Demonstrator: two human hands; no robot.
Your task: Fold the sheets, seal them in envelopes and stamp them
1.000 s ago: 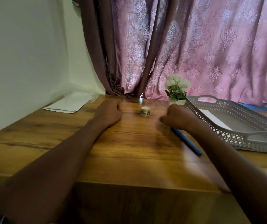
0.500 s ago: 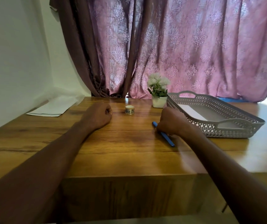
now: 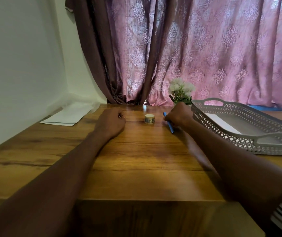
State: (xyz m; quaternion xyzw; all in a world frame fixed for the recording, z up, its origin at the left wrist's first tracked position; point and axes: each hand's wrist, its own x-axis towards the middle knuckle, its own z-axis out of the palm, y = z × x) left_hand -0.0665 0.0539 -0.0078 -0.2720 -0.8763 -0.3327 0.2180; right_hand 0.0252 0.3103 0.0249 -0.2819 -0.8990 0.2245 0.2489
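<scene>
My right hand (image 3: pixel 178 115) rests on the wooden desk (image 3: pixel 140 168), fingers curled round a blue pen (image 3: pixel 168 123); the barrel shows on both sides of my fist, the lower end touching the wood. My left hand (image 3: pixel 110 123) sits knuckles-up on the desk, fingers curled under. Something thin and pale shows at its fingertips, too small to name, so I cannot tell whether it holds anything.

Between the hands stands a small round stamp pot (image 3: pixel 149 119), upright, apart from both. White envelopes (image 3: pixel 68 115) lie flat at the far left, against the wall, well apart from my left hand. A white sheet (image 3: pixel 222 123) lies in the grey lattice tray (image 3: pixel 249 139) just beside my right wrist. A small potted plant (image 3: pixel 181 93) stands behind my right hand, by the tray's near corner, with a pink curtain (image 3: pixel 205 48) hanging at the back.

Judgement: nothing is folded yet; this is the very start. The pen is in the way of folding, so I would set it down parallel to the desk edge, clear of the middle, where it cannot roll under paper. Then lift a sheet out over the tray's rim rather than drag it through the lattice, which could crease a corner. Lay it square on the bare wood nearer me, match the edges before pressing, and run the crease outward from the centre. Keep the pot away from the fold line.
</scene>
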